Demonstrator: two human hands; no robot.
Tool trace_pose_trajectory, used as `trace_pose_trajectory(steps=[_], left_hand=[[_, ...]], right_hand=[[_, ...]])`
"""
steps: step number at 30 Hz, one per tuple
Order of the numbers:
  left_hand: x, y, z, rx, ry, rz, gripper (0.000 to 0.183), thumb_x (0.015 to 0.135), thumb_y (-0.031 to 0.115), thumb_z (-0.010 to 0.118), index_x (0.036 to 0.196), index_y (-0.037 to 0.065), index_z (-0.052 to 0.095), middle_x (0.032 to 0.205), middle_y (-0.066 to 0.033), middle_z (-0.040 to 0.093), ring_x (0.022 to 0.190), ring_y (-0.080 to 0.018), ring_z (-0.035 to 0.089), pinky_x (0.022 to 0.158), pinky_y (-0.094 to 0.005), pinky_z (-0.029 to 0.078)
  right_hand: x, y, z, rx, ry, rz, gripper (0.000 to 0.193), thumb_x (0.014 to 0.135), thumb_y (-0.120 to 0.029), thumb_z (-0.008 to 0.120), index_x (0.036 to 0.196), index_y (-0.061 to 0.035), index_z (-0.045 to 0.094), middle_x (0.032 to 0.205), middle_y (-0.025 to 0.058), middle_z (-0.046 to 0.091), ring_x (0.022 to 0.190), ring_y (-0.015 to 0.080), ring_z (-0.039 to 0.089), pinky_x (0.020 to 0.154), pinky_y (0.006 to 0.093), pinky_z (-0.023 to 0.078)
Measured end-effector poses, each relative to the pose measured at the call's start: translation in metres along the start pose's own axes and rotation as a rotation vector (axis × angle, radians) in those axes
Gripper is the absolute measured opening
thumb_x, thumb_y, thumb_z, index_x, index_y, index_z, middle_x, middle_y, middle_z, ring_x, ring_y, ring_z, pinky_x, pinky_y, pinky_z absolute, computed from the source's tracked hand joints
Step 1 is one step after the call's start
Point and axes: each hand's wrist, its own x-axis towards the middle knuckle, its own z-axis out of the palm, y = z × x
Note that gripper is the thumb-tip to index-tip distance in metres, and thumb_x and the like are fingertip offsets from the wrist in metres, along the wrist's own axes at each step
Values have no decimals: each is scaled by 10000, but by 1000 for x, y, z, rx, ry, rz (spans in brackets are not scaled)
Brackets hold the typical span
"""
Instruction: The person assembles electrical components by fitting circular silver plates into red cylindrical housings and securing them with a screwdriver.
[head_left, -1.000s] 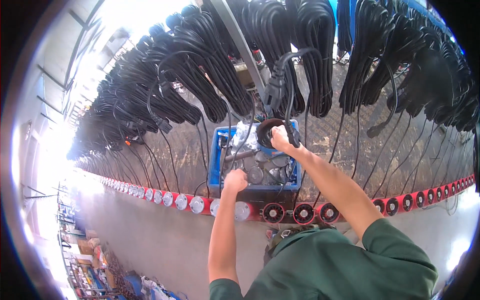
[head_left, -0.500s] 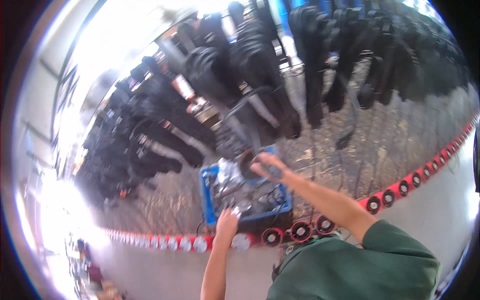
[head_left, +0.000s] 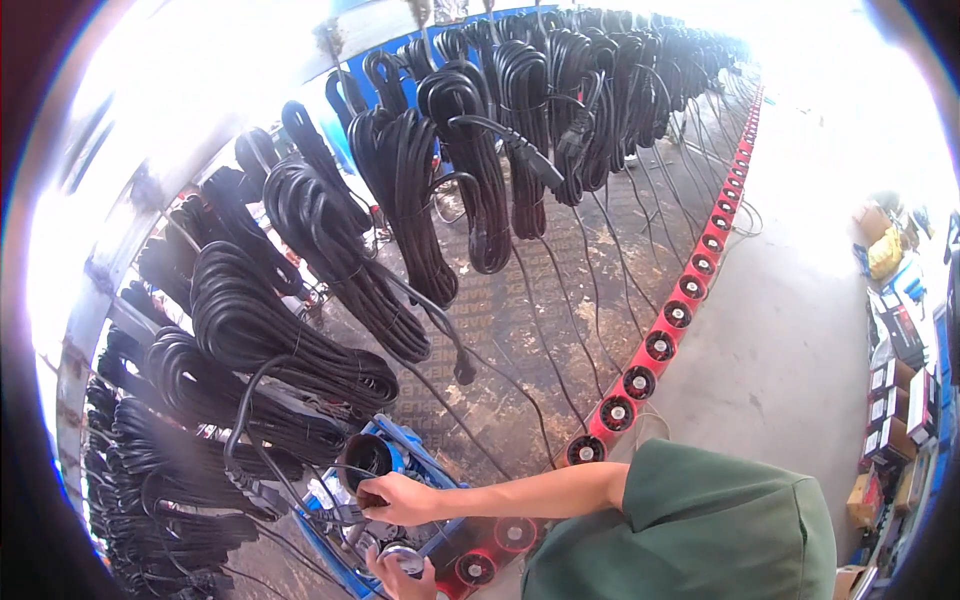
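Note:
At the lower middle, my left hand (head_left: 405, 583) is closed round a small round piece (head_left: 403, 558) with a silvery face; its exact kind does not show. Just above, my right hand (head_left: 400, 498) reaches over a blue crate (head_left: 325, 550), fingers drawn together. Its fingertips are beside a dark, hollow round thing (head_left: 368, 455) with a brownish rim and next to a grey cable connector (head_left: 345, 513); what they hold, if anything, cannot be made out. Silvery and dark small parts lie in the crate, partly hidden by my hands.
Many tied bundles of black cable (head_left: 400, 190) hang over the worn workbench (head_left: 480, 400), some connectors dangling. A row of red-rimmed black round units (head_left: 640, 382) lines the bench edge. Boxes (head_left: 890, 400) stand along the far right.
The view has swung to the right along the bench, so the crate and hands now appear lower and further left. Both hands remain at the crate.

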Motion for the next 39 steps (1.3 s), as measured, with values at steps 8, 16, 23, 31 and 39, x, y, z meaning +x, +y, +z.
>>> trace_pose_trajectory(steps=[8,16,23,31,39], left_hand=[[4,29,-11,-533,-6,-530,835,857,157,896,1563,34,467,1312,-203,679,1090,-313,712,958,-411,578],[8,135,-52,-2196,365,-655,598,1042,33,664,1593,9,431,1464,-230,596,1284,-304,676,1035,-470,609],[-2,149,-70,-1795,264,-572,690,985,60,573,1638,-22,364,1592,-213,509,1496,-370,510,1211,-658,436],[-11,157,-69,-1821,449,-626,843,721,-91,511,1562,-83,449,1502,-235,584,1440,-363,559,1258,-497,424],[-16,149,-51,-1872,749,-479,853,695,-77,579,1536,35,490,1461,-264,588,1402,-430,554,1244,-531,401]], right_hand=[[-23,-51,-48,162,-274,269,285,1009,-238,769,1218,-45,754,830,2,682,738,99,604,668,310,504],[-37,-94,-27,269,-565,401,200,1018,-111,740,1161,27,751,916,60,768,767,108,681,688,281,553],[-38,-95,1,-155,-465,49,182,917,-79,782,1058,32,751,939,189,798,858,283,810,776,377,633],[-43,-82,7,-221,-417,-11,147,956,-77,768,1020,30,689,868,158,764,774,253,763,711,387,595],[-82,-62,18,17,-318,399,198,1038,-144,710,1094,43,682,877,117,762,812,162,721,722,365,581]])
